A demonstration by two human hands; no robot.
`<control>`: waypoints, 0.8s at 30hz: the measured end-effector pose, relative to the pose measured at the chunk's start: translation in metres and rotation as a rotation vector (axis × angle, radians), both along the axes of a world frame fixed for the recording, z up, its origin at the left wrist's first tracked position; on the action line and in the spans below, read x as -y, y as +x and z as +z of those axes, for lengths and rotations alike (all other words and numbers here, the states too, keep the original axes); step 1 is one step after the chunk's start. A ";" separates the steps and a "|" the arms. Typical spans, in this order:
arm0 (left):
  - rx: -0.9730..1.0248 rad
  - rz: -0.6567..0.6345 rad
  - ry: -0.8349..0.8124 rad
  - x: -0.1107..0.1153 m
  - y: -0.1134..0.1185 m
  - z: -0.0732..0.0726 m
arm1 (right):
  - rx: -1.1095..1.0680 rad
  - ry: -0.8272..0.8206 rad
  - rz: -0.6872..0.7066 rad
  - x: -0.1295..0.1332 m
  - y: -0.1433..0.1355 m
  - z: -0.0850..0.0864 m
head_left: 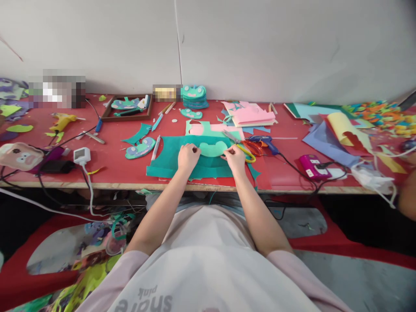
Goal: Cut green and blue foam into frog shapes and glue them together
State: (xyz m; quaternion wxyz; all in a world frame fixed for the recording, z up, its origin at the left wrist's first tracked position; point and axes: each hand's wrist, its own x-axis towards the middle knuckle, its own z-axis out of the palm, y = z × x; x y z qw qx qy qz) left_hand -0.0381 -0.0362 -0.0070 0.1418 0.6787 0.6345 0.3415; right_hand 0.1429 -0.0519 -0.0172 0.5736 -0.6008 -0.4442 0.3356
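A light green felt cutout (212, 149) with a wavy, rounded outline is stretched between my two hands. My left hand (189, 157) pinches its left end, and my right hand (235, 157) grips the right end. Under it lies a dark teal felt sheet (165, 149). Close to my right hand are scissors (249, 155) with yellow handles, partly covered by that hand, and a blue glue gun (264, 142). Left of the sheet rest a finished-looking green felt frog face (140, 148) and a white pen (156, 147).
Pink felt sheets (251, 113) and a stack of frog faces (195, 97) stand toward the wall. A brown tray (126, 116) holds pens. A yellow glue gun (63, 121) lies left; a purple power socket (313, 167) with cords sits right, near the table's front edge.
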 end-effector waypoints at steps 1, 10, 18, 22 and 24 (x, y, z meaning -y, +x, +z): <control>-0.003 0.000 0.003 0.000 0.000 0.000 | 0.005 0.000 -0.001 0.000 0.000 0.000; -0.006 0.012 -0.004 0.000 0.001 0.000 | 0.024 -0.006 0.012 0.001 -0.001 0.001; -0.037 0.021 -0.004 0.001 0.002 0.002 | 0.074 -0.002 0.025 -0.001 -0.001 0.000; -0.053 0.023 0.002 0.000 0.002 0.001 | 0.096 -0.003 0.031 -0.001 0.000 0.000; -0.065 0.023 0.007 0.000 0.002 0.000 | 0.104 -0.005 0.039 -0.001 0.001 0.000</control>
